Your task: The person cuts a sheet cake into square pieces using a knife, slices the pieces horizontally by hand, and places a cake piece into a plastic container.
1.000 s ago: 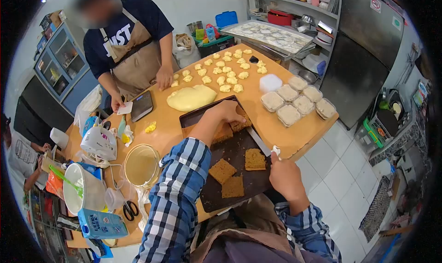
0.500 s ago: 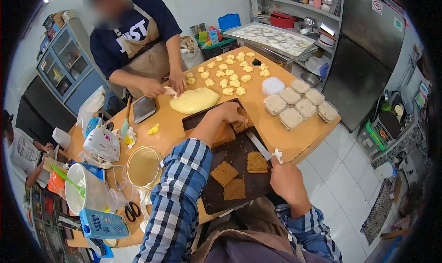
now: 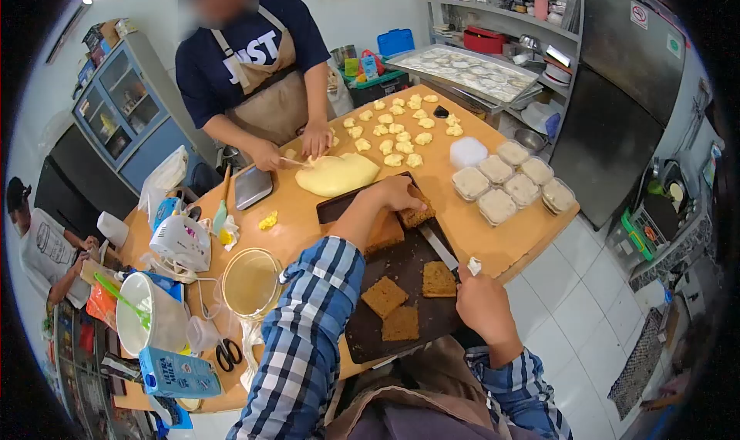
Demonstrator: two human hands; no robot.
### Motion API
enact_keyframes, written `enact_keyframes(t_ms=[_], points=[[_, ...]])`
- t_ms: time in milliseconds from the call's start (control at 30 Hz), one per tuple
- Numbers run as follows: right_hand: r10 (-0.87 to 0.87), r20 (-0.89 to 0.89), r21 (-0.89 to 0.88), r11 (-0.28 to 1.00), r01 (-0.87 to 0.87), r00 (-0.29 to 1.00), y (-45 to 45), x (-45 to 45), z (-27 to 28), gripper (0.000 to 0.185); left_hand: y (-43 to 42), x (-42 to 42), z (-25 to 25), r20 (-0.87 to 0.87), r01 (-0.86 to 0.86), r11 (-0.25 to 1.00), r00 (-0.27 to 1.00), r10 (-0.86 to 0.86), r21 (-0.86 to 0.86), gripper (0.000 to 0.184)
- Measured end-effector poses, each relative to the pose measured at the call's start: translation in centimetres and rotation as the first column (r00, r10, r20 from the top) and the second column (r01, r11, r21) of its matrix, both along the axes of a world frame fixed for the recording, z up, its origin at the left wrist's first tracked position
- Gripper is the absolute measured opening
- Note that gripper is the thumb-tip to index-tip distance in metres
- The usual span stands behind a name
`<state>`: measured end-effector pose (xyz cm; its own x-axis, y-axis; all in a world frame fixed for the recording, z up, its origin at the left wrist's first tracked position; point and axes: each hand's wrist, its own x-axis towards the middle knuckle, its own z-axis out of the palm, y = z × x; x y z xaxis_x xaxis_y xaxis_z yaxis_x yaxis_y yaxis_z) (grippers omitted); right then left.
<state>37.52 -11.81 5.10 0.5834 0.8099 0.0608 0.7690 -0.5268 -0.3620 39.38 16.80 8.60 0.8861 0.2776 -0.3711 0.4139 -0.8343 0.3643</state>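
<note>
My left hand reaches across a dark baking tray, its fingers closed around a brown cake piece at the tray's far end. My right hand grips a knife, a bit of white paper or cloth by its handle. The blade points toward the held piece; whether it touches is unclear. Beside my left wrist lies a larger cake block, partly hidden by my arm. Three cut cake squares lie nearer to me, one square close to my right hand.
Across the table, a co-worker's hands work at a large yellow dough mass. Several small dough lumps and filled clear boxes lie beyond the tray. A mixer, white bucket, milk carton and scissors crowd the left.
The whole view has shifted, so things sit further right in it. My hands keep hold of the cake piece and knife. The co-worker's hands have moved slightly over the dough.
</note>
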Motion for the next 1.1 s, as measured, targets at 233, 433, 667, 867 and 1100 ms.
enact_keyframes(t_ms=[233, 433, 667, 867, 1100], points=[[-0.009, -0.057, 0.100, 0.995, 0.015, 0.998, -0.7, 0.0, 0.5, 0.036, -0.6, -1.1, 0.3, 0.147, -0.015, 0.999, 0.989, 0.019, -0.029, 0.090], [-0.065, -0.114, 0.103, 0.992, 0.077, 0.991, -1.1, 0.1, 2.1, 0.036, -1.0, -0.2, 1.7, 0.166, -0.055, 0.998, 0.984, 0.056, -0.009, 0.094], [-0.104, -0.129, 0.131, 0.984, 0.121, 0.986, -1.7, 0.1, 3.8, 0.036, -2.6, -1.2, 3.7, 0.431, -0.065, 0.991, 0.902, 0.007, 0.119, 0.085], [-0.039, -0.097, 0.077, 0.996, 0.047, 0.995, -2.1, -0.3, 2.7, 0.035, -2.1, -1.4, 0.6, 0.281, -0.065, 0.996, 0.959, 0.044, 0.066, 0.094], [-0.096, -0.131, 0.067, 0.992, 0.105, 0.987, -1.3, -0.8, 2.1, 0.033, -1.5, -0.7, -2.3, 0.355, -0.062, 0.995, 0.934, 0.030, 0.078, 0.086]])
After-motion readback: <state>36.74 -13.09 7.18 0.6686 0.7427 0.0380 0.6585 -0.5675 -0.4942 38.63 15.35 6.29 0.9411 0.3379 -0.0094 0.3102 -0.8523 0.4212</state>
